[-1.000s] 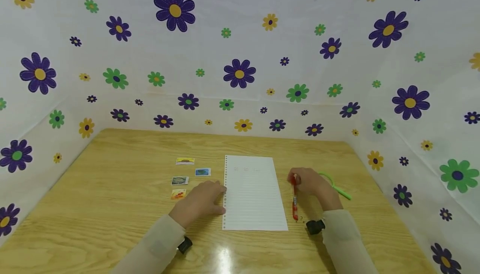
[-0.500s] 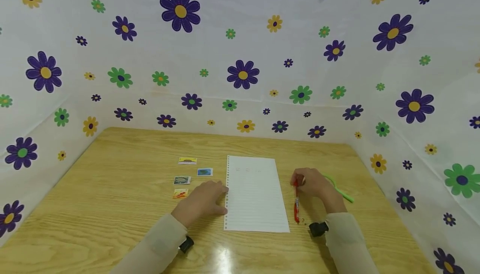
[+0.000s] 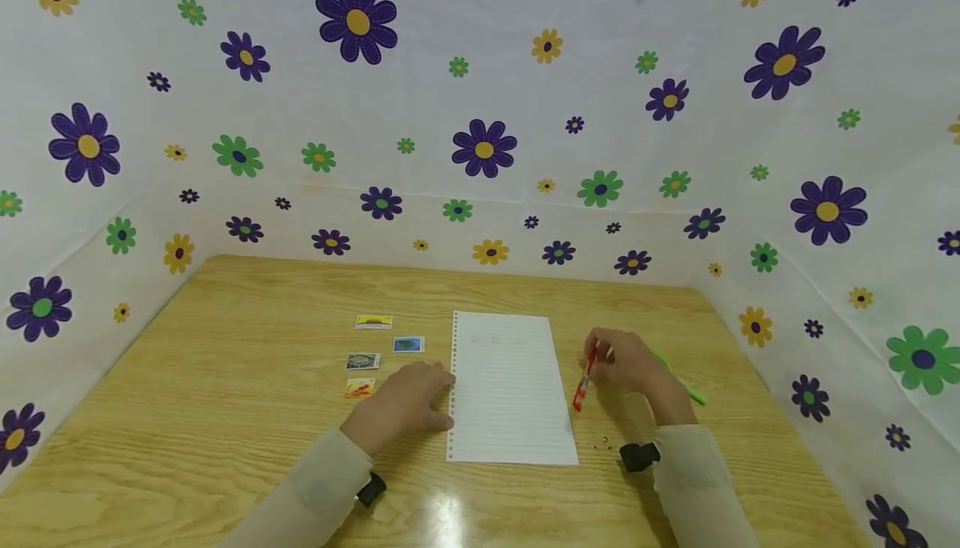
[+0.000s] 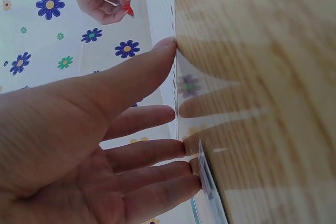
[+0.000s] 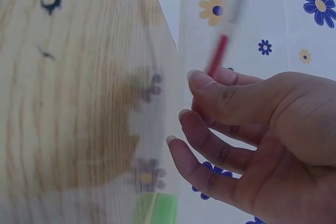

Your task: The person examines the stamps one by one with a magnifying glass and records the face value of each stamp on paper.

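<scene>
My right hand is right of the lined paper sheet. It pinches a red pen near one end between thumb and fingers. The pen slants, its other end towards the sheet's right edge; it is blurred in the right wrist view. On the left, my left hand rests with fingers extended, fingertips at the sheet's punched edge. Faint marks run along the top of the sheet, too small to read. In the left wrist view a small card lies by my fingertips.
Several small picture cards lie left of the sheet, among them a yellow one and a blue one. A green handle shows behind my right wrist. Small dark bits dot the wooden table. Flowered cloth surrounds it.
The pen's lower end has swung up and left, towards the sheet, as my right hand rises slightly. My left hand and the sheet stay in place.
</scene>
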A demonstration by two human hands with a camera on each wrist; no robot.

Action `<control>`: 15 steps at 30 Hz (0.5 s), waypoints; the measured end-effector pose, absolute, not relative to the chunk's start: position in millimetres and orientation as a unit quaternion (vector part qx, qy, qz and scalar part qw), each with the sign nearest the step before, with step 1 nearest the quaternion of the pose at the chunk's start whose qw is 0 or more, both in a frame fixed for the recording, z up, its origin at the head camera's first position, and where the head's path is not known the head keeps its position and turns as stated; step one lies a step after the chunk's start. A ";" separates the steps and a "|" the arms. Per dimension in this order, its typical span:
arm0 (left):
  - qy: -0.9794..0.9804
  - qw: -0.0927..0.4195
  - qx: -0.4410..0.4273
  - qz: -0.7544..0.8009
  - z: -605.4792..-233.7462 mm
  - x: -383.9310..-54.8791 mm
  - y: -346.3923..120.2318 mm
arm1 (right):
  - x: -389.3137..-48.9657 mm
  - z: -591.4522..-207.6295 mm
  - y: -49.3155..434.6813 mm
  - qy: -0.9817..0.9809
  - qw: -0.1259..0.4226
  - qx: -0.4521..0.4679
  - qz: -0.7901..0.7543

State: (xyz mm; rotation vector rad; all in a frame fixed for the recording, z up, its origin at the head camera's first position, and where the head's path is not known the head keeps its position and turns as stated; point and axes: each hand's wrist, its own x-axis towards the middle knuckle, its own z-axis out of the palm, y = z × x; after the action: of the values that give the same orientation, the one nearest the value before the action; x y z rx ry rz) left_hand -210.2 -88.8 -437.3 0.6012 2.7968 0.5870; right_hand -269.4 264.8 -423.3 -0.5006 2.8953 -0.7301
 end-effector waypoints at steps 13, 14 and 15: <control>0.952 0.105 0.211 0.197 -436.1 -210.4 -89.2 | -272.1 -418.7 263.5 0.943 0.034 -0.200 -0.264; 0.951 0.106 0.211 0.197 -436.0 -210.6 -89.1 | -271.7 -418.1 263.1 0.942 0.036 -0.200 -0.268; 0.952 0.106 0.210 0.198 -435.9 -210.7 -89.0 | -271.5 -417.7 262.5 0.941 0.036 -0.200 -0.270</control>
State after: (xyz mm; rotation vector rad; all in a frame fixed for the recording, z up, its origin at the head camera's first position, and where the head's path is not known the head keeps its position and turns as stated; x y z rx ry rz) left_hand -210.7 -89.0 -435.9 0.6188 2.8024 0.5820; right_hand -271.5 262.5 -417.7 -0.6140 2.8908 -0.8284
